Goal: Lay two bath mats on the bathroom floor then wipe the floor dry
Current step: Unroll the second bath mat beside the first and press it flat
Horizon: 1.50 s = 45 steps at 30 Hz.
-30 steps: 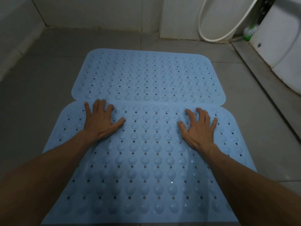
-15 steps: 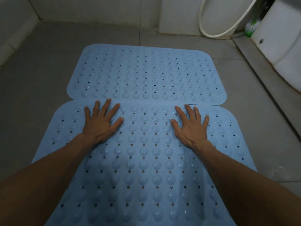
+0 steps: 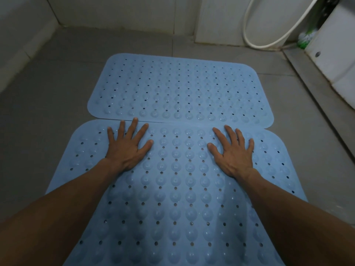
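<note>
pressing flat on the near bath mat (image 3: 172, 198), the left hand (image 3: 127, 148) and the right hand (image 3: 233, 152) lie palm down with fingers spread wide, holding nothing. both sit close to that mat's far edge, the left fingertips reaching the seam. the far bath mat (image 3: 180, 89) lies flat on the grey tiled floor (image 3: 38, 112), its near edge touching the near mat's far edge. both mats are pale blue, dotted with holes and round bumps. a white hose (image 3: 269, 43) loops at the far right.
</note>
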Tool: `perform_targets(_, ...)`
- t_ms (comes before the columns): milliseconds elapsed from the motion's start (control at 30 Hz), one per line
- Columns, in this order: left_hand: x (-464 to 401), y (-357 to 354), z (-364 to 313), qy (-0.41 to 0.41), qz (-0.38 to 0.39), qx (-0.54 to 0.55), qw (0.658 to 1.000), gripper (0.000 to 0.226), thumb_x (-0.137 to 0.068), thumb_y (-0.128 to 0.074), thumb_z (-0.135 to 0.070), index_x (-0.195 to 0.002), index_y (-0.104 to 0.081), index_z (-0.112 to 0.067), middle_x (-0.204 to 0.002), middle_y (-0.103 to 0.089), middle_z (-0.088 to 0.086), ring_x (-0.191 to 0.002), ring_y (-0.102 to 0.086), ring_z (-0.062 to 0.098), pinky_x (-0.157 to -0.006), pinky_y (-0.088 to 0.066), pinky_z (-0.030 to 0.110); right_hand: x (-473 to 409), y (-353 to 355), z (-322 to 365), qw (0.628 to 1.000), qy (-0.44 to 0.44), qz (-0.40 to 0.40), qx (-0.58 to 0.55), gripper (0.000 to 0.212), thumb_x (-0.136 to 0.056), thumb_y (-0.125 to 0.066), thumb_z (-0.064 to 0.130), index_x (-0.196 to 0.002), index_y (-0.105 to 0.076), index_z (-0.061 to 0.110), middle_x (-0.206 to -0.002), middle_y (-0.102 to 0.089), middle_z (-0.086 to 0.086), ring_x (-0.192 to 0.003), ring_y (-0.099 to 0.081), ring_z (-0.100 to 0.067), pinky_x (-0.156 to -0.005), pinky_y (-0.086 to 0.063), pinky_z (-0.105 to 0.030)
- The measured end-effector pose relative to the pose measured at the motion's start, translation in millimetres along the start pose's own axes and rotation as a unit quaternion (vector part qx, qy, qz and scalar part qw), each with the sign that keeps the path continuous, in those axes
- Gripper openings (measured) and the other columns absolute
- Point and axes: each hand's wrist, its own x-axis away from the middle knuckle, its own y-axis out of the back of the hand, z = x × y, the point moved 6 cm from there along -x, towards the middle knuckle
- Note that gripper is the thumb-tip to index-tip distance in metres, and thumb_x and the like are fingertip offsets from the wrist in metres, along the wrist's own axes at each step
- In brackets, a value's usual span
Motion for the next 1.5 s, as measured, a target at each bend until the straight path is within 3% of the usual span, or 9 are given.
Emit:
perform_targets(167,-0.5,1.2,-0.1,-0.007,0.003,0.002,1.000,0.076,-0.079,0.006,-0.078,-0.148,0.015,-0.048,-0.161,0.021,-0.009,-0.148,0.018,0.026,-0.115,0.011,0.061,-2.2,-0.2,2.2,1.000,-0.007,-0.006,0.003,0.067,-0.090,-0.015,0.076,-0.152,-0.002,0.053,-0.166,-0.001,0.008,-0.153,0.005,-0.022,-0.117,0.003,-0.065)
perform_targets(433,-1.4,4.1,-1.5,-0.015,-0.019,-0.005,1.000,0.071,-0.085,0.000,-0.075,-0.150,0.009,-0.047,-0.161,0.017,-0.011,-0.149,0.015,0.019,-0.115,0.011,0.061,-1.7,-7.3,0.8,1.000,-0.012,-0.011,0.015,0.069,-0.090,-0.009,0.077,-0.152,0.007,0.051,-0.166,0.008,0.008,-0.153,0.011,-0.024,-0.116,0.008,-0.065)
perform_targets(667,-4.5,5.3,2.3,-0.019,0.067,0.025,0.997,0.068,-0.089,-0.009,-0.074,-0.149,0.011,-0.049,-0.159,0.025,-0.013,-0.147,0.023,0.017,-0.113,0.020,0.059,-1.3,-2.5,4.3,0.999,-0.020,0.038,0.006,0.066,-0.091,-0.013,0.075,-0.151,0.005,0.053,-0.165,0.010,0.011,-0.152,0.013,-0.023,-0.116,0.011,-0.065)
perform_targets(767,-2.4,11.7,8.0,-0.040,0.095,0.050,0.993,0.069,-0.091,-0.010,-0.072,-0.150,0.013,-0.045,-0.159,0.026,-0.009,-0.147,0.024,0.017,-0.113,0.021,0.057,-1.4,5.1,14.4,0.997,-0.032,0.062,0.039,0.068,-0.094,-0.013,0.069,-0.155,0.006,0.045,-0.166,0.016,0.005,-0.152,0.017,-0.026,-0.116,0.010,-0.065)
perform_targets(833,0.4,21.4,15.9,-0.035,0.056,0.057,0.996,0.070,-0.093,-0.008,-0.068,-0.152,0.011,-0.036,-0.161,0.023,-0.004,-0.148,0.021,0.017,-0.116,0.018,0.054,1.1,11.7,35.5,0.998,-0.022,0.032,0.056,0.069,-0.097,-0.014,0.064,-0.157,0.005,0.036,-0.165,0.018,-0.001,-0.152,0.018,-0.027,-0.118,0.010,-0.062)
perform_targets(967,13.1,33.7,33.3,-0.021,-0.047,0.082,0.995,0.070,-0.098,-0.009,-0.059,-0.155,0.003,-0.021,-0.163,0.011,0.004,-0.150,0.013,0.019,-0.120,0.012,0.049,11.7,13.8,116.5,0.999,0.035,-0.033,-0.012,0.066,-0.100,-0.016,0.058,-0.158,-0.002,0.031,-0.167,0.011,-0.003,-0.152,0.015,-0.025,-0.121,0.011,-0.055)
perform_targets(1167,23.4,23.8,59.4,-0.003,-0.080,0.058,0.995,0.074,-0.095,-0.006,-0.057,-0.155,-0.006,-0.014,-0.163,0.001,0.010,-0.151,0.005,0.024,-0.120,0.010,0.049,13.7,-5.4,224.8,0.994,0.066,-0.042,-0.072,0.062,-0.102,-0.018,0.053,-0.159,-0.012,0.028,-0.167,0.004,-0.005,-0.153,0.011,-0.023,-0.122,0.010,-0.052)
perform_targets(1400,10.4,13.4,66.1,0.054,-0.040,0.092,0.993,0.074,-0.097,-0.008,-0.058,-0.155,0.001,-0.013,-0.164,0.005,0.005,-0.150,0.007,0.019,-0.119,0.007,0.055,13.4,-29.6,228.0,0.995,0.019,-0.057,-0.080,0.062,-0.099,-0.020,0.055,-0.156,-0.024,0.030,-0.166,-0.012,-0.006,-0.154,-0.004,-0.021,-0.124,0.001,-0.050)
perform_targets(1500,9.4,19.8,61.3,0.048,-0.081,0.054,0.994,0.072,-0.098,-0.014,-0.057,-0.155,-0.005,-0.014,-0.163,0.003,0.014,-0.150,0.003,0.029,-0.117,0.005,0.060,9.3,-22.1,228.6,0.993,-0.006,-0.067,-0.093,0.057,-0.100,-0.026,0.055,-0.151,-0.034,0.032,-0.163,-0.021,-0.004,-0.152,-0.012,-0.020,-0.124,-0.002,-0.048)
